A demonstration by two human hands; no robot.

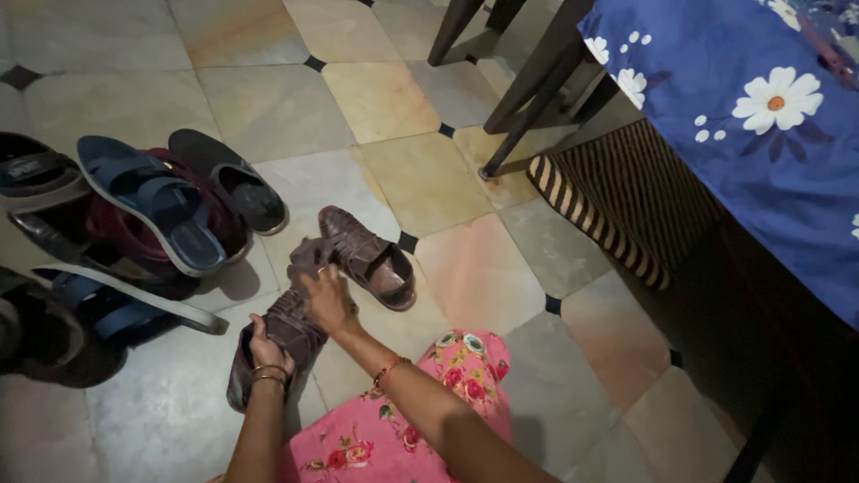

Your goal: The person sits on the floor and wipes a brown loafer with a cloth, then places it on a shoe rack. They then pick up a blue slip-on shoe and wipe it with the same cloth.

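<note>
My left hand (267,351) grips the heel end of a worn brown shoe (282,329) lying on the tiled floor. My right hand (327,300) presses down on the front part of the same shoe, fingers curled over it. The matching brown shoe (369,258) lies just beyond, its opening facing up, touching the first one near its toe. Bangles circle both wrists. Pink flowered cloth (394,420) covers my lap below the arms.
A heap of sandals lies at the left: a blue one (152,201), a dark slipper (234,182), a maroon one (121,231) and others. Dark furniture legs (528,94) stand at the top. A striped mat (608,201) and a blue flowered cloth (761,134) fill the right.
</note>
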